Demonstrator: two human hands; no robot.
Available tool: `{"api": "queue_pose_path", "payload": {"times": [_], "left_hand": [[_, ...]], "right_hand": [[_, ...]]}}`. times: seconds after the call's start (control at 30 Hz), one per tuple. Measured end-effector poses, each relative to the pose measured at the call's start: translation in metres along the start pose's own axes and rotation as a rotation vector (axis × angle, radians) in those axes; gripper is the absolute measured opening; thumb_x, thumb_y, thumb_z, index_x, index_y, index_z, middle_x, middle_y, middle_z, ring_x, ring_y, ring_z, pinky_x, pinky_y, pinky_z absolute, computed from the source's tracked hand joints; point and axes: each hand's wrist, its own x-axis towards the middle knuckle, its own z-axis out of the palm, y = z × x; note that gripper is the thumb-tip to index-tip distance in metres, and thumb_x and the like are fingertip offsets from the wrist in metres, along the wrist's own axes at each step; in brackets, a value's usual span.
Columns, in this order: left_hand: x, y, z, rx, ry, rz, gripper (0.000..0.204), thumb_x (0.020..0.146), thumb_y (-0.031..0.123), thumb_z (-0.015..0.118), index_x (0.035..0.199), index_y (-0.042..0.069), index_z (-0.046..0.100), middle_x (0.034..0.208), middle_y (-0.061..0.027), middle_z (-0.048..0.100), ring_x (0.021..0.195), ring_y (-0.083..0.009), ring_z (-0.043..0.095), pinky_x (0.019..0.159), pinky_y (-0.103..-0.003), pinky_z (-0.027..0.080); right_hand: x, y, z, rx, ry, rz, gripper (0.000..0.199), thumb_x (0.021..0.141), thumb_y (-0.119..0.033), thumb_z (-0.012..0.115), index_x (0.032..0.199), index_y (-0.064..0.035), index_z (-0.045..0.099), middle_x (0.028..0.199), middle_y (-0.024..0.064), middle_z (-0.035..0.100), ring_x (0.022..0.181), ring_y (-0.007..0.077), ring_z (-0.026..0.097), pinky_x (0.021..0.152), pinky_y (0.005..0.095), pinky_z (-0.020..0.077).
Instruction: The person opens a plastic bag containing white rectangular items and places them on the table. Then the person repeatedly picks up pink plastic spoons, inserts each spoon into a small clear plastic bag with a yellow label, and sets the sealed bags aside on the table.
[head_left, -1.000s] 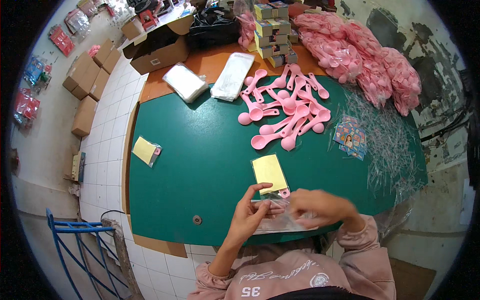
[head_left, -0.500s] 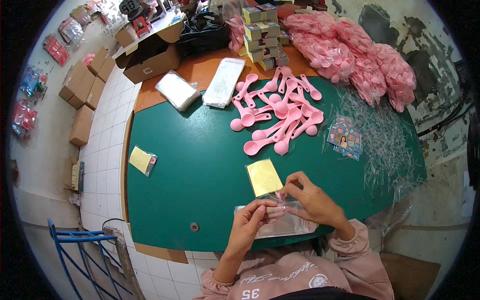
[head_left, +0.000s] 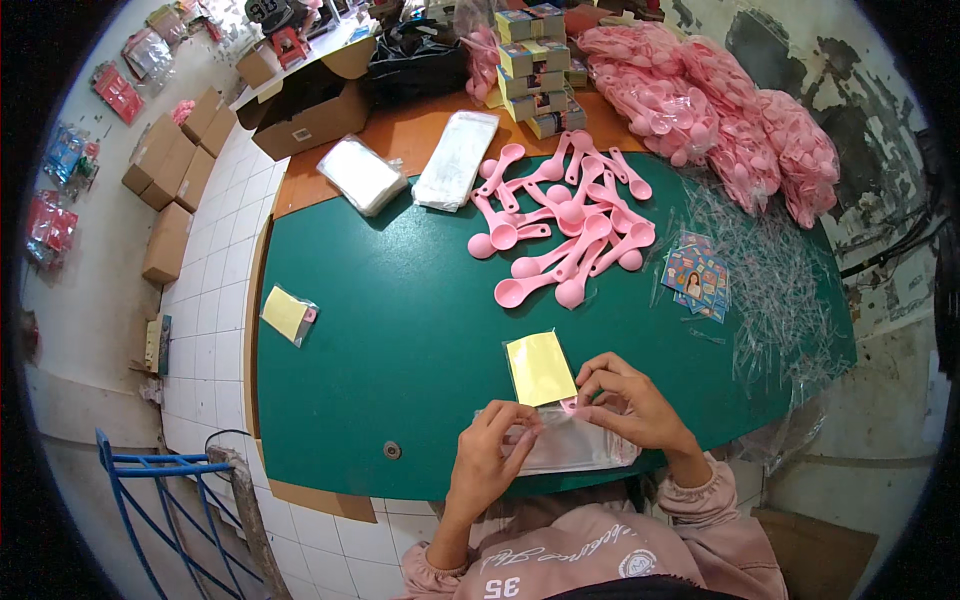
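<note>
A clear plastic bag with a yellow card (head_left: 541,368) inside lies in front of me, and the pink end of a spoon handle (head_left: 569,406) shows at its near edge. My left hand (head_left: 490,455) pinches the bag's near left corner between thumb and fingers. My right hand (head_left: 635,408) pinches the near right corner, beside the pink handle end. Under both hands rests a stack of flat clear bags (head_left: 575,447). Beyond the yellow card is a loose pile of pink measuring spoons (head_left: 585,235).
A similar packet with a yellow card (head_left: 285,313) lies at the left. Picture cards (head_left: 697,280) and a tangle of clear strips (head_left: 785,300) cover the right side. Farther back are bag stacks (head_left: 455,160), card stacks (head_left: 532,65), bagged pink spoons (head_left: 700,110) and an open carton (head_left: 310,120).
My hands have moved apart, from close together over the bag's near edge to its two near corners. The packet appears slightly lower and farther right, as the whole view has shifted a little.
</note>
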Motion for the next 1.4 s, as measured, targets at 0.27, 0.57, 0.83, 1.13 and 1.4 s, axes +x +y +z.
{"api": "queue_pose_path", "payload": {"times": [0.27,0.57,0.83,1.13,1.4], "left_hand": [[0.0,0.006,0.008,-0.133,0.055,-0.081,0.006,0.079,0.001,0.061,0.083,-0.002,0.057,0.082,-0.0076,0.057,0.078,-0.0122,0.058,0.057,-0.024,0.055],[0.0,0.007,0.022,-0.302,0.227,-0.249,0.012,0.083,0.004,0.06,0.088,-0.004,0.052,0.08,-0.0067,0.056,0.072,-0.0098,0.057,0.054,-0.022,0.053],[-0.002,0.005,0.022,-0.267,0.18,-0.23,0.016,0.085,0.002,0.055,0.1,-0.001,0.054,0.077,-0.0036,0.055,0.062,-0.0055,0.051,0.046,-0.019,0.043],[-0.006,-0.001,0.025,-0.206,0.184,-0.207,0.033,0.084,0.005,0.058,0.116,0.001,0.051,0.091,-0.0097,0.056,0.068,-0.0121,0.057,0.048,-0.023,0.05],[-0.001,0.002,0.014,-0.079,0.198,-0.055,0.039,0.082,0.002,0.059,0.119,0.001,0.051,0.106,-0.012,0.054,0.078,-0.0135,0.057,0.054,-0.022,0.05]], "right_hand": [[-0.001,0.015,0.006,0.039,0.077,0.101,0.014,0.08,-0.012,0.063,0.087,-0.0018,0.058,0.095,0.0076,0.051,0.087,0.0139,0.055,0.071,0.0257,0.0481],[0.002,0.009,0.02,0.26,0.174,0.333,0.011,0.084,-0.003,0.057,0.083,0.0057,0.051,0.076,0.0082,0.058,0.07,0.0126,0.062,0.06,0.0242,0.0528],[-0.001,0.006,0.023,0.07,0.222,0.227,0.009,0.081,-0.001,0.06,0.086,0.0048,0.054,0.078,0.0065,0.061,0.073,0.0108,0.062,0.062,0.0234,0.0531],[-0.006,0.008,0.029,-0.155,0.282,0.135,0.027,0.081,-0.003,0.06,0.107,0.0026,0.06,0.083,0.0097,0.064,0.071,0.0116,0.063,0.063,0.0226,0.0521],[0.002,0.01,0.017,-0.099,0.126,0.178,0.029,0.082,-0.012,0.058,0.109,-0.0003,0.059,0.077,0.0138,0.059,0.061,0.0203,0.059,0.058,0.0312,0.0473]]}}
